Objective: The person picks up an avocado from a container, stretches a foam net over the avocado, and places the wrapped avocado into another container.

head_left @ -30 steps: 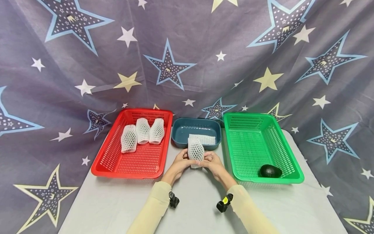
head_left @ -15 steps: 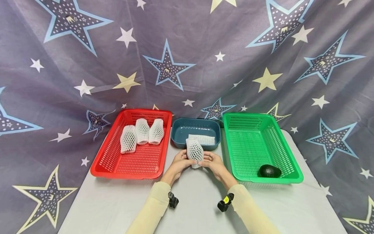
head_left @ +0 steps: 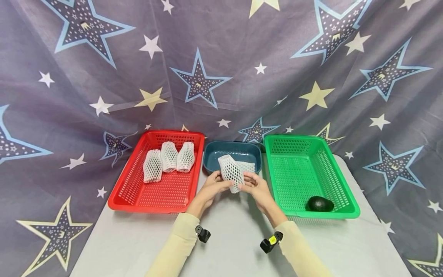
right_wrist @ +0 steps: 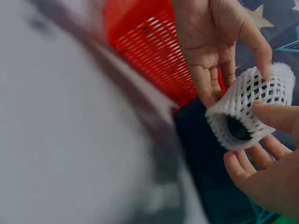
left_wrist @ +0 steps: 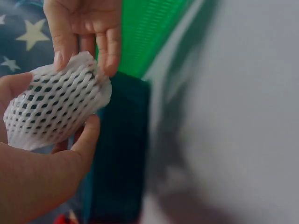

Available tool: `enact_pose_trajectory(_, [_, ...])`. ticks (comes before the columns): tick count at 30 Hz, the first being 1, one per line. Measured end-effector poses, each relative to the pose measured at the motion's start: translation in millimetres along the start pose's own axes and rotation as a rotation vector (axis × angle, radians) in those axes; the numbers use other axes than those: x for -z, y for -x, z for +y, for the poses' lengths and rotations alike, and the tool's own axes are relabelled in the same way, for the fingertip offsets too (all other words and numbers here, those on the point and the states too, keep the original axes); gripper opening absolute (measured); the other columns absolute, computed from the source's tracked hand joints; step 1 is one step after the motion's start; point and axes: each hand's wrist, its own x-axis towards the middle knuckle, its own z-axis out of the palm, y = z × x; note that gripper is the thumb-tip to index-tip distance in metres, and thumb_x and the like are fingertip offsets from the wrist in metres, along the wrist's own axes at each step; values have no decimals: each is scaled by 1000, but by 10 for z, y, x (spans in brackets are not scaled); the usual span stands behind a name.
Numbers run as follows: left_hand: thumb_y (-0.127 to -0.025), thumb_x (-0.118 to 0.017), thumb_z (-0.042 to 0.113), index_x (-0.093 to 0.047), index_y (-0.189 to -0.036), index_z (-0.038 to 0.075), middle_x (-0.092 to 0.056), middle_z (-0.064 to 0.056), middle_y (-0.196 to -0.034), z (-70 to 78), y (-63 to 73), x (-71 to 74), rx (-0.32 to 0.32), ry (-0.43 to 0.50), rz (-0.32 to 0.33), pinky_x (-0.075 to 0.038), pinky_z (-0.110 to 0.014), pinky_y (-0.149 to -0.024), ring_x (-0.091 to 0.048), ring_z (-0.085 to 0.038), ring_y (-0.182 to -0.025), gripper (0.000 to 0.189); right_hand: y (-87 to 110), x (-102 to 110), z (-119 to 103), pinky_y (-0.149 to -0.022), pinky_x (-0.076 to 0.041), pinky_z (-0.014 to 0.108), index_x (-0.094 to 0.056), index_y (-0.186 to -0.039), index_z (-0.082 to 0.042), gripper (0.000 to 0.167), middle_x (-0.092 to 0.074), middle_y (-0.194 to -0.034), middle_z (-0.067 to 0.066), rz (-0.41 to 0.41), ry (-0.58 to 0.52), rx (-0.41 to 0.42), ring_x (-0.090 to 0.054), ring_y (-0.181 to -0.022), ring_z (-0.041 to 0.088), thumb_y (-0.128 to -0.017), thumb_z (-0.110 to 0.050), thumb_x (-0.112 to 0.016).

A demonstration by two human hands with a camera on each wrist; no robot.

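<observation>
Both hands hold a white foam net sleeve [head_left: 231, 173] in front of the blue bin, its upper end leaning left. Dark green fruit, apparently an avocado [right_wrist: 239, 128], shows through the sleeve's open end in the right wrist view. My left hand [head_left: 210, 189] grips the sleeve from the left with thumb and fingers. From the other side my right hand [head_left: 257, 189] holds it, thumb on the near face and fingers behind. Inside the blue bin [head_left: 216, 154] lies a flat white foam net sleeve [head_left: 247, 166], partly hidden by the held one.
A red basket [head_left: 119, 200] at left contains several objects in white foam net sleeves, including a sleeved piece [head_left: 152, 166]. At right, a green basket [head_left: 351, 200] holds a bare avocado [head_left: 320, 204] in its near right corner. A star-patterned curtain [head_left: 221, 84] hangs behind the table [head_left: 235, 246].
Both hands have lifted the sleeved avocado slightly up and away from me, towards the blue bin. The sleeve's upper end now tilts further left. The bare avocado has stayed put.
</observation>
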Motion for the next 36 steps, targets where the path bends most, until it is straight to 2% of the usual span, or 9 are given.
enact_pose_trajectory(6, [-91, -70, 8, -38, -149, -5, -62, -20, -132, 222, 43, 8, 5, 127, -71, -48, -50, -109, -67, -16, -104, 67, 38, 24, -264, -88, -56, 21, -55, -136, 8, 55, -60, -134, 26, 19, -70, 95, -66, -99, 11, -84, 13, -70])
enact_pose_trajectory(11, [-95, -64, 2, -37, -150, -2, -57, -18, -136, 337, 81, 4, -24, 224, -131, -45, -50, -112, -66, -15, -109, 61, 63, 11, -444, -83, -58, 22, -56, -134, 9, 52, -67, -124, 15, 17, -95, 149, -68, -98, 10, -84, 14, -70])
enact_pose_trajectory(15, [-96, -61, 1, -38, -149, -1, -57, -17, -135, 403, 95, 8, -47, 236, -139, -47, -48, -111, -66, -14, -109, 58, 69, -13, -517, -82, -59, 22, -57, -132, 10, 50, -70, -113, 0, 13, -96, 171, -69, -98, 9, -85, 13, -71])
enact_pose_trajectory(18, [-97, -61, 2, -38, -148, -1, -57, -16, -133, 466, 102, 10, -57, 235, -126, -45, -51, -113, -65, -14, -109, 57, 68, -42, -557, -83, -58, 22, -58, -131, 9, 47, -70, -110, -4, 20, -92, 184, -68, -98, 9, -85, 11, -72])
enact_pose_trajectory(22, [-97, -63, 4, -37, -149, 1, -57, -16, -134, 593, 125, 22, -77, 214, -106, -45, -51, -113, -64, -15, -112, 58, 56, -117, -621, -89, -57, 21, -59, -130, 6, 47, -69, -117, 2, 29, -61, 222, -67, -104, 11, -85, 8, -74])
enact_pose_trajectory(28, [-95, -66, 5, -37, -148, 2, -57, -15, -134, 836, 141, 102, -109, 172, -72, -54, -33, -101, -61, -15, -112, 60, -1, -317, -756, -92, -55, 20, -60, -127, 5, 43, -63, -125, 21, 11, -23, 312, -64, -107, 18, -87, 5, -75])
enact_pose_trajectory(31, [-95, -67, 5, -38, -148, 2, -57, -14, -133, 949, 133, 183, -120, 162, -50, -55, -29, -97, -61, -15, -112, 61, -43, -404, -810, -90, -55, 20, -60, -128, 3, 43, -63, -127, 22, -12, -18, 331, -64, -107, 17, -87, 4, -75])
enact_pose_trajectory(36, [-96, -65, 7, -35, -151, 4, -54, -13, -136, 1119, 145, 356, -141, 119, -39, -53, -29, -101, -60, -14, -114, 63, -104, -536, -869, -90, -56, 20, -60, -130, 3, 45, -63, -129, 23, -55, -19, 341, -65, -109, 18, -87, 4, -75])
